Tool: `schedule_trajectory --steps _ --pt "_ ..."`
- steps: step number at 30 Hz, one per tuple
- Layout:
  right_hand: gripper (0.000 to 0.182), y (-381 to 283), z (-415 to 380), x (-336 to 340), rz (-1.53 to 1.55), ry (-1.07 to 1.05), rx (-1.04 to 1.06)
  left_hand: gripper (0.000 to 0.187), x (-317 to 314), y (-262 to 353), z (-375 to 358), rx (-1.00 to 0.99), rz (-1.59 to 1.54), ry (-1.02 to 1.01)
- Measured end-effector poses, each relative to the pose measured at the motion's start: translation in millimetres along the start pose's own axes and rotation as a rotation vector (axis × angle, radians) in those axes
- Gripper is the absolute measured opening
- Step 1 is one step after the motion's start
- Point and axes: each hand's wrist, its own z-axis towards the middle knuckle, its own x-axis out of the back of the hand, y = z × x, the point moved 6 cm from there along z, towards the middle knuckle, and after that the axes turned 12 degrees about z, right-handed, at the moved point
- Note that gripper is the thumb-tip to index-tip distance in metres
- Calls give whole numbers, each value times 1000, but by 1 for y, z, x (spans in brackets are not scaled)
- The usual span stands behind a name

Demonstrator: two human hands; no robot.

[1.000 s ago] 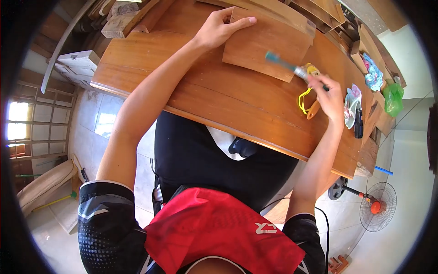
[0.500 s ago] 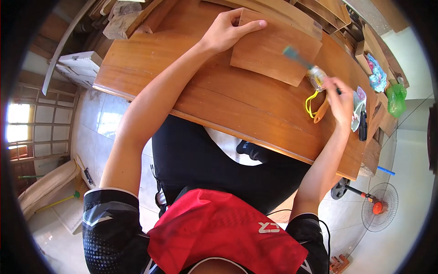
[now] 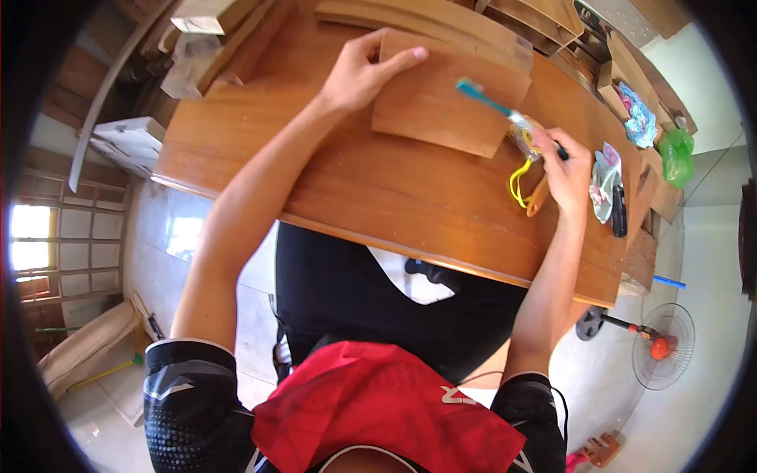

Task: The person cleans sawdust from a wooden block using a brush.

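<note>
My left hand (image 3: 364, 69) grips the upper left corner of a thin wooden board (image 3: 449, 98), its thumb on the top face and its fingers partly hidden at the edge. A toothbrush-like brush with a teal end (image 3: 482, 94) is held in my right hand (image 3: 564, 162), its teal end over the board's right part. Close to my right hand, at the board's right edge, is a clear container (image 3: 524, 140), partly covered by the brush and fingers. Below it lie a yellow loop (image 3: 516, 183) and a wooden handle (image 3: 538, 197).
The wooden table (image 3: 378, 189) carries a long wood strip (image 3: 426, 27) behind the board. Crumpled plastic (image 3: 603, 185) and a black object (image 3: 619, 211) lie at the right. Beyond are a blue bag (image 3: 639, 122), a green bag (image 3: 676, 158) and a fan (image 3: 662, 347) on the floor.
The view has shifted, so the table and board appear farther left. My right hand and the brush are less blurred. My left hand keeps its hold on the board's corner.
</note>
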Motion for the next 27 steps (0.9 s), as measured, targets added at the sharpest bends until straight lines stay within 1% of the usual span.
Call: schedule_trajectory --steps 1,2,3,4,5,8,9,10,12,15,18,19,22,23,24,26,27 --pt "22 -2 2 1 44 76 -1 40 2 -4 2 6 47 -10" --pt "23 0 2 -9 10 -43 -54 40 3 -7 3 16 91 -17" --pt "23 2 -1 -19 -26 -164 -107 41 0 -1 1 3 14 29" --pt "23 5 -5 -27 -66 -283 -165 41 3 -5 3 8 47 19" --pt "22 3 -5 -26 -89 -257 -154 41 4 -8 4 16 75 9" --pt "23 -1 2 -11 80 16 83 43 5 -14 6 21 103 -9" --pt "22 1 1 -15 122 -11 92 43 5 -13 6 18 99 -6" --pt "22 7 -2 -22 26 -132 2 44 4 -13 5 18 96 -1" --pt "23 -4 -7 -34 -104 -342 -208 45 4 -7 4 19 95 8" --pt "27 -8 -5 -22 6 -156 -77 46 4 -9 3 31 95 3" --pt "26 -2 -6 -29 -78 -218 -134 45 4 -1 1 35 83 12" --pt "24 -1 -6 -27 -62 -219 -130 45 5 0 0 39 84 14" --pt "22 0 0 -6 86 49 125 46 8 -1 3 34 101 0" --pt "20 -4 0 -4 110 96 62 46 7 -5 3 34 108 -9" --pt "20 -4 0 -11 78 28 64 47 5 -6 5 -9 49 20" --pt "18 -4 -2 -27 21 -114 67 48 8 -12 8 38 158 6" --pt "19 -3 -4 -33 -1 -180 -19 46 10 -11 4 141 261 -28"
